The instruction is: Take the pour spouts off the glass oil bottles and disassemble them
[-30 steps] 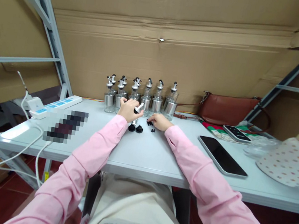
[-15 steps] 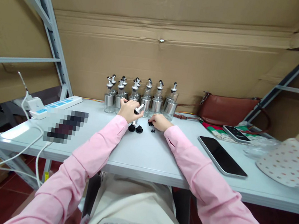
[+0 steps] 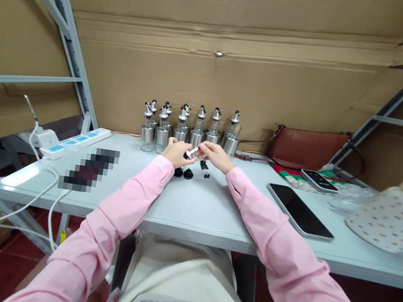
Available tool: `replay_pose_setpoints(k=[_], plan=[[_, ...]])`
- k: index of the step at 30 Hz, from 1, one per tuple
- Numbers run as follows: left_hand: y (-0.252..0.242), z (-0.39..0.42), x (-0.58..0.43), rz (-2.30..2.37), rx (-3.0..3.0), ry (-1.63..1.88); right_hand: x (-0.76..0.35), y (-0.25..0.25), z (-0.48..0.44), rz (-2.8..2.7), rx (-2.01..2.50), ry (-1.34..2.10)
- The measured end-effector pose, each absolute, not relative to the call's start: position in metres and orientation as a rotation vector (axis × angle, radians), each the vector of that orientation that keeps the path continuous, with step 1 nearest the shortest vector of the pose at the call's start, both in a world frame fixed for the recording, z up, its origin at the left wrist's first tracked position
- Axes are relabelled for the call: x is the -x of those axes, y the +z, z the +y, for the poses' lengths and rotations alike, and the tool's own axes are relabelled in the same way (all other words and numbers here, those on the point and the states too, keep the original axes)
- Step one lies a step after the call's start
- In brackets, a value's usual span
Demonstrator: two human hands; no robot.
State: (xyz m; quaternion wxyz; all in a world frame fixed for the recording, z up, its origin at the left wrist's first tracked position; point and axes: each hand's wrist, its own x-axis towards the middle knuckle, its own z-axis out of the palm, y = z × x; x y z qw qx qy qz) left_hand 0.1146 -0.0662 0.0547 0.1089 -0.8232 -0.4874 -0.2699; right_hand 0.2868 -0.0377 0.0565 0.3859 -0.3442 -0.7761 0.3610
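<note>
My left hand (image 3: 177,153) is closed around a bottle pourer spout (image 3: 192,152), whose pale tube tilts up to the right above a black part. At the tube's tip, the fingers of my right hand (image 3: 218,156) are pinched together; anything between them is too small to make out. On the table below lie black round stoppers (image 3: 188,173), partly hidden by my left hand. Small black pieces (image 3: 204,165) sit under my right hand, with tiny black bits (image 3: 207,176) in front of them. Behind both hands stand several glass bottles (image 3: 196,136) with silver bands and pourer tops.
On the white table (image 3: 207,212), a phone (image 3: 299,211) lies at the right beside a dotted white container (image 3: 395,220). A brown handbag (image 3: 306,147) and a dark handheld device (image 3: 318,180) are farther back. At left are a power strip (image 3: 77,142) and a pixelated dark object (image 3: 90,170).
My right hand has lifted from the small black pieces and moved left to the spout's tip. My left hand has brought the spout slightly right and lower, tilting it more.
</note>
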Motion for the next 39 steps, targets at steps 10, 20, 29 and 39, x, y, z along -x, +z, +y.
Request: replay_pose_setpoints(k=[10, 20, 29, 39], plan=[[0.055, -0.068, -0.118, -1.453, 2.467, -0.717, -0.28, 0.058, -0.044, -1.947, 0.865, 1.081], [0.054, -0.066, -0.115, -1.409, 2.423, -0.714, -0.283, 0.066, -0.049, -1.836, 0.939, 1.257], [0.055, -0.063, -0.112, -1.516, 2.384, -0.768, -0.313, 0.069, -0.037, -1.932, 1.139, 1.337], [0.055, -0.063, -0.111, -1.505, 2.401, -0.794, -0.324, 0.061, -0.025, -2.113, 1.376, 1.222]])
